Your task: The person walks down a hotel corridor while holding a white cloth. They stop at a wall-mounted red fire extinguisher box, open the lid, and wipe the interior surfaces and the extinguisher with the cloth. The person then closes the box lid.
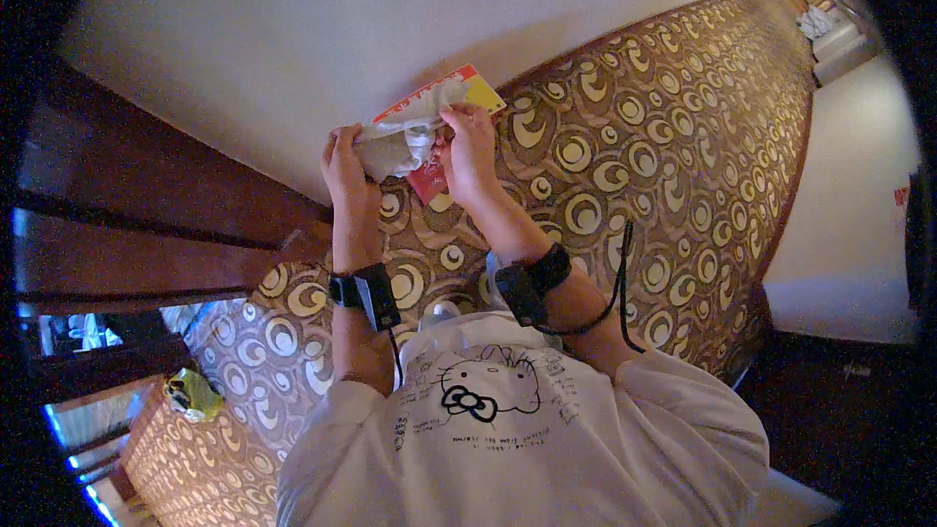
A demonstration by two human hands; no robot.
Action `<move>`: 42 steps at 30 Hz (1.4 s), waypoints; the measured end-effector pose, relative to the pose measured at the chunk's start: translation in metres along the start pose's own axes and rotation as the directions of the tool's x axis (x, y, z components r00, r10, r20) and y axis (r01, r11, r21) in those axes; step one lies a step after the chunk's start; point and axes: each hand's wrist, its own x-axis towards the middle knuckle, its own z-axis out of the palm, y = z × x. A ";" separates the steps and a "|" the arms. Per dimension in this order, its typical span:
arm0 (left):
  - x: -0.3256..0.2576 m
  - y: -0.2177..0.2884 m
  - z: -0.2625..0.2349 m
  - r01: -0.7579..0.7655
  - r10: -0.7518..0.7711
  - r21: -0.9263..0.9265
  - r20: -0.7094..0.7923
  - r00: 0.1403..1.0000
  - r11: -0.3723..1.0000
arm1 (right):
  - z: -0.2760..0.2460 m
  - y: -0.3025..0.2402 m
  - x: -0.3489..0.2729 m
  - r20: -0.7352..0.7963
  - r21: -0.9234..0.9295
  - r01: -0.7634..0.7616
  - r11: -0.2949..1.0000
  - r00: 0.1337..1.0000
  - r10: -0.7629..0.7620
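Observation:
Both my arms reach forward toward the pale wall. A crumpled whitish cloth [392, 153] is stretched between my hands. My left hand [344, 168] is closed on its left edge. My right hand [470, 151] pinches its right side, thumb and fingers together. Just behind the cloth is a red, white and yellow printed panel [482, 94], partly covered by it. A red piece with light markings [427, 182] shows below the cloth beside my right wrist. I cannot tell whether the panel and the red piece are one object.
Brown carpet with cream ring patterns [625, 146] runs down the corridor to the upper right. A dark wooden door frame [146, 205] stands at the left. A yellow-green bag [195, 396] lies on the floor at lower left. Black cabled bands [532, 285] circle my forearms.

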 end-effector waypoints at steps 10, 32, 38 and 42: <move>0.061 -0.172 0.105 0.499 -0.509 -0.112 -0.087 0.856 0.859 | -0.106 0.012 0.183 -0.240 -0.213 -0.285 0.935 0.943 0.233; 0.084 -0.331 0.074 0.540 -0.546 0.134 0.008 0.838 0.831 | -0.163 0.139 0.290 -0.254 -0.497 -0.328 0.803 0.940 0.227; 0.107 -0.340 0.059 0.391 -0.426 0.555 -0.072 0.902 0.734 | -0.181 0.200 0.330 -0.009 -0.833 -0.060 0.550 0.995 0.095; 0.136 -0.395 0.042 0.558 -0.528 -0.046 -0.394 0.752 0.829 | -0.179 0.237 0.385 0.223 -0.942 0.258 0.215 0.959 -0.172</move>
